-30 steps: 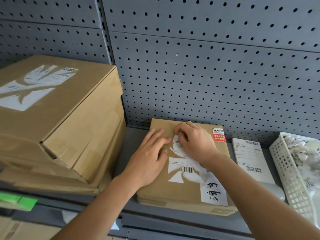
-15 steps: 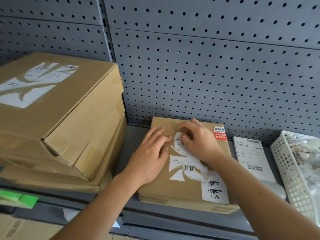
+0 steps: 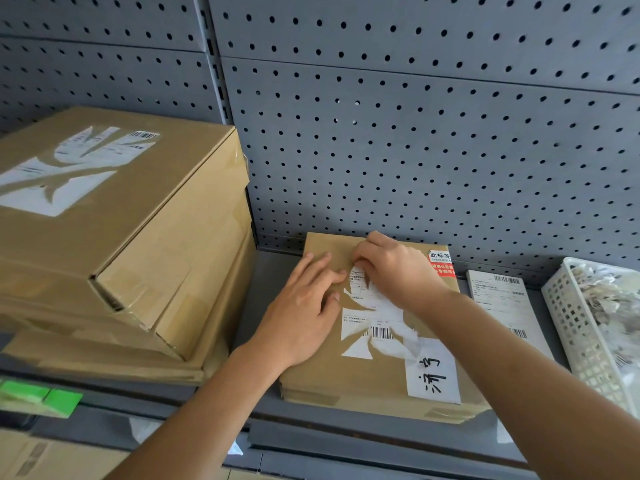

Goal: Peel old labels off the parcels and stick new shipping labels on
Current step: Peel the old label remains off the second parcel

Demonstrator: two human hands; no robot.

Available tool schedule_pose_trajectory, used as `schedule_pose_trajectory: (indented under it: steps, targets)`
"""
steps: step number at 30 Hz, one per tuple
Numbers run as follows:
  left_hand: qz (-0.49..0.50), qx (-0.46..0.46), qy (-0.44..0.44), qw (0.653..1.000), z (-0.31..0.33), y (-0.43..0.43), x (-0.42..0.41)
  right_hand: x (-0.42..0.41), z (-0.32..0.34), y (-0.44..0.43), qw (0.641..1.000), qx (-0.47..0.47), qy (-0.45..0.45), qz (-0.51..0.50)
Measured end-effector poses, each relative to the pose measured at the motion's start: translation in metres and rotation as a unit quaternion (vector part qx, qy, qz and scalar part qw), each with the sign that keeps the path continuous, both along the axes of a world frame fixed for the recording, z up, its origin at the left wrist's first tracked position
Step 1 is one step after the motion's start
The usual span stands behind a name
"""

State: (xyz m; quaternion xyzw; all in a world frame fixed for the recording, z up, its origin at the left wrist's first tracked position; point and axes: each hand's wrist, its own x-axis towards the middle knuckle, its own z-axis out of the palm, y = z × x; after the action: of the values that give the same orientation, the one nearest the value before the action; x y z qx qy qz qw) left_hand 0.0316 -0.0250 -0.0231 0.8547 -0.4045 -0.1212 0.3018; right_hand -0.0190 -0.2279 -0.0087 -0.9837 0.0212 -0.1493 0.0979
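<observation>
On the grey shelf (image 3: 270,306), a flat brown parcel (image 3: 311,379) lies under both hands. The left hand (image 3: 304,313) presses flat on its left half, fingers straight. The right hand (image 3: 398,271), fingers curled, seems to pinch the top edge of the torn old label (image 3: 374,313), just beside the left fingertips.

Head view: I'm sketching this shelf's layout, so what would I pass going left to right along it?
Stack of large cardboard boxes → flat parcel bearing the torn label → sheet of new shipping labels → white plastic basket.
</observation>
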Motion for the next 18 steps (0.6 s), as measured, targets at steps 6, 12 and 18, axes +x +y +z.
schedule_pose_trajectory:
  steps: [6, 12, 18]
  targets:
    - [0.0, 0.003, -0.005, 1.0, 0.002, 0.0, -0.001, 0.006, 0.001, 0.004, 0.997, -0.05, 0.055, 0.0]
    - [0.001, 0.005, -0.003, 1.0, 0.003, 0.0, -0.002, 0.006, 0.003, 0.001, 0.994, 0.013, 0.102, -0.024]
    - [-0.002, -0.003, -0.005, 1.0, 0.0, 0.0, 0.0, -0.008, 0.003, -0.002, 0.992, 0.124, 0.029, -0.018]
